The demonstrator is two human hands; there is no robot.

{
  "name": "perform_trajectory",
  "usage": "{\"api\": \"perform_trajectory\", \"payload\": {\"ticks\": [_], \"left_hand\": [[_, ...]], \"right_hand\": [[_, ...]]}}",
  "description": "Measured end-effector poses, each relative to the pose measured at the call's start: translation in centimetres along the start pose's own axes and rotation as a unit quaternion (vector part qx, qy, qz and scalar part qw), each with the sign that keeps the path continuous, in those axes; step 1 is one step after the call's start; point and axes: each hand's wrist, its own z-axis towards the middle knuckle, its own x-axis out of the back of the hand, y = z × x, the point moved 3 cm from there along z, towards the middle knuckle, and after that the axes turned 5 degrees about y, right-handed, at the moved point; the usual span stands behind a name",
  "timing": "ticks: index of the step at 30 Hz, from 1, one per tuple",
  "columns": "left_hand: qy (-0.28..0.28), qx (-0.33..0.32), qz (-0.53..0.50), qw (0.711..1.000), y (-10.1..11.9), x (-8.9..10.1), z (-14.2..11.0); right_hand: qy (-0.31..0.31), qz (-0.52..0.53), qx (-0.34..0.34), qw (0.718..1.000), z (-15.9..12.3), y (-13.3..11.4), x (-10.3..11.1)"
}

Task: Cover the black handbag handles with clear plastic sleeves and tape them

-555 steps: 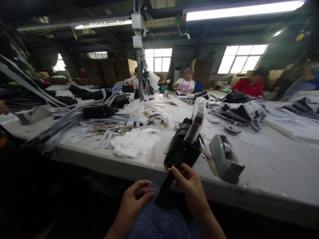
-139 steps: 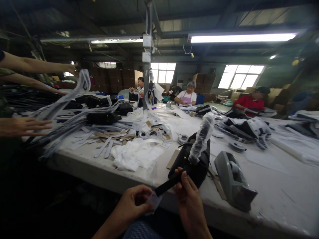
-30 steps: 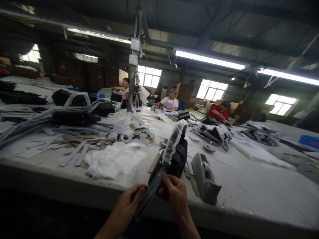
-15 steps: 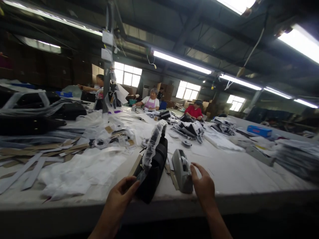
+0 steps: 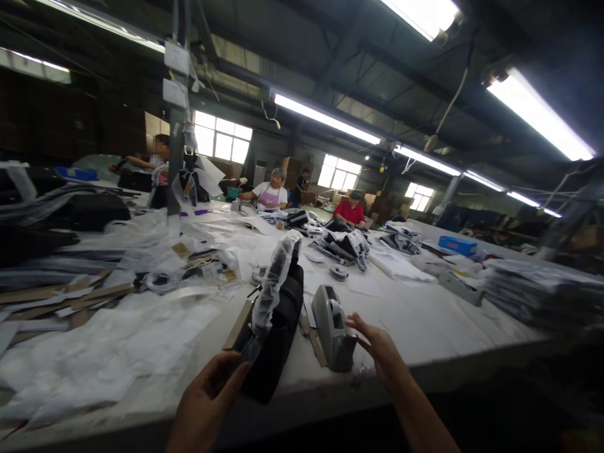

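My left hand (image 5: 210, 390) is closed, pinching the plastic-covered end of a strap (image 5: 251, 350) on a black handbag (image 5: 278, 327). The bag rests at the table's front edge. Its handle (image 5: 274, 283), wrapped in crinkled clear plastic, arches upward. To the right of the bag stands a grey tape dispenser (image 5: 334, 327) with a roll in it. My right hand (image 5: 380, 349) is at the dispenser's front right side, fingers stretched and apart. Whether a fingertip touches the dispenser or any tape I cannot tell.
Strips of brown and white card (image 5: 311, 336) lie between bag and dispenser. Crumpled white wrapping (image 5: 108, 346) covers the left of the table (image 5: 415, 314). A post (image 5: 175, 145) rises behind it. Stacked wrapped goods (image 5: 533, 296) and a blue box (image 5: 457, 245) are at right. Several people work beyond.
My right hand has left the strap and moved right to the tape dispenser, its fingers spreading. My left hand has kept hold of the strap. The view has turned right.
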Motion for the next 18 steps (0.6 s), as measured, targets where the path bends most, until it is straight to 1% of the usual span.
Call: {"api": "perform_trajectory", "payload": {"ticks": [4, 6, 8, 10, 12, 14, 16, 18], "left_hand": [[-0.013, 0.021, 0.018, 1.000, -0.3, 0.1, 0.3], [-0.014, 0.029, 0.022, 0.999, -0.5, 0.1, 0.3], [-0.002, 0.025, 0.020, 0.999, -0.6, 0.1, 0.2], [0.009, 0.019, 0.016, 1.000, -0.6, 0.0, 0.0], [0.008, 0.022, 0.014, 1.000, -0.5, -0.1, -0.2], [0.005, 0.025, 0.014, 1.000, -0.4, -0.2, -0.2], [0.002, 0.024, 0.022, 0.999, -0.3, -0.1, -0.2], [-0.005, 0.019, 0.044, 0.999, -0.1, 0.0, 0.0]], "right_hand": [[0.007, 0.060, -0.009, 0.998, -1.9, -1.1, 0.9], [0.004, 0.084, -0.029, 0.996, -2.7, -0.8, 1.0], [-0.008, 0.110, -0.062, 0.992, -3.3, 0.6, 0.8], [-0.002, 0.141, -0.096, 0.985, -3.7, 2.9, 0.5], [0.025, 0.155, -0.116, 0.981, -3.9, 5.5, 0.3], [0.053, 0.151, -0.120, 0.980, -4.1, 7.7, 0.1], [0.065, 0.137, -0.111, 0.982, -4.6, 8.7, -0.1], [0.048, 0.109, -0.072, 0.990, -5.6, 8.1, -0.8]]}}
